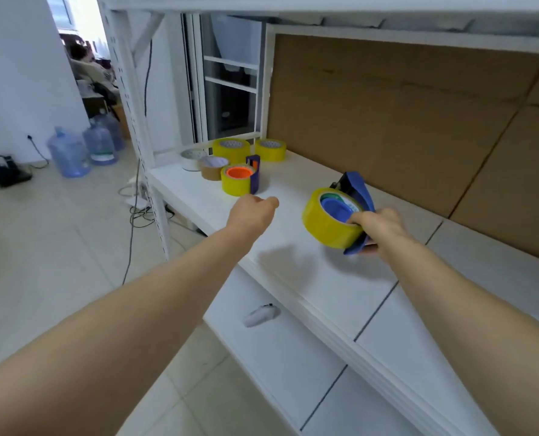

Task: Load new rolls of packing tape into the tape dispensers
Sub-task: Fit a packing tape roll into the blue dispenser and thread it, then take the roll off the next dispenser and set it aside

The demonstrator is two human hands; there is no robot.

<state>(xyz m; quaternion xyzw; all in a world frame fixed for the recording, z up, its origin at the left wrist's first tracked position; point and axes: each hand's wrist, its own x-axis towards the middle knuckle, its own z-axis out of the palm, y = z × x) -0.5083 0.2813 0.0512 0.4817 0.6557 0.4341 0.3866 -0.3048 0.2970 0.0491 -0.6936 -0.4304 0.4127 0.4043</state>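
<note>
My right hand [378, 228] grips a blue tape dispenser [358, 191] with a yellow tape roll [321, 223] mounted on its blue hub, held above the white shelf [293, 184]. My left hand [252, 212] hovers over the shelf with its fingers curled and nothing in it, just in front of a second blue dispenser [255, 174] that stands on the shelf loaded with a yellow roll [235, 184] on an orange hub. Behind that lie two spare yellow rolls [231, 149] [270, 149], a brown roll [211, 168] and a white roll [192, 158].
A cardboard sheet [403, 114] backs the shelf. A lower white shelf [293, 357] carries a small white object [260, 315]. Water jugs [68, 152], cables [136, 212] and a black device [8, 173] are on the tiled floor to the left. A person sits in the far room.
</note>
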